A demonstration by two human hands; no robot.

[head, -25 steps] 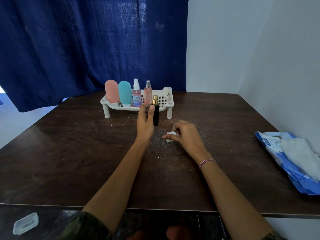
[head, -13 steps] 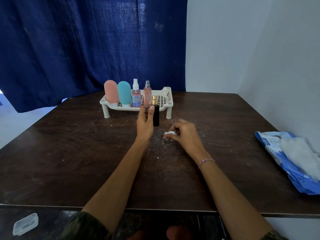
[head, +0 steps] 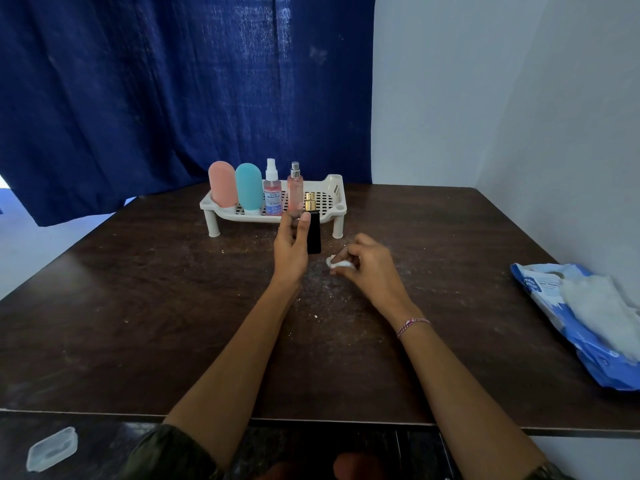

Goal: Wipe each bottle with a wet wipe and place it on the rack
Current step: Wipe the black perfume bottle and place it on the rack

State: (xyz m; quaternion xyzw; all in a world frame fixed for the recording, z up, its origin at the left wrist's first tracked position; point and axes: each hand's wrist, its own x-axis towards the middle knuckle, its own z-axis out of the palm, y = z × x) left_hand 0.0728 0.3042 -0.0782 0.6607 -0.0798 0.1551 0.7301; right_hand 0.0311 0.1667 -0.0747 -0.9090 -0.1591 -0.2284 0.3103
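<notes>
Leftmost, at seven o'clock below the table (head: 138,306) edge, a clear plastic lid (head: 52,449). Behind, at eleven o'clock, a dark blue curtain (head: 138,98). At twelve o'clock on the far half of the dark tabletop, a white slotted rack (head: 333,192) carrying four upright bottles in a row: pink bottle (head: 222,183), teal bottle (head: 248,187), white-capped spray bottle (head: 272,194), silver-capped pink spray bottle (head: 295,190). Just before the rack, at its six o'clock, left hand (head: 290,249) raised, thumb and fingers curled round a black bottle (head: 313,235) with a gold cap, held upright and not yet on the rack. At three o'clock of that hand, right hand (head: 370,265) low over the tabletop, fingertips pinching a balled white wet wipe (head: 337,263), apart from the black bottle; hard to tell whether touching the wood. Thread bracelet (head: 412,325) on the right wrist. Far right, at four o'clock, a blue wipe pack (head: 540,289) lying at the table edge, a white sheet spilling from it.
</notes>
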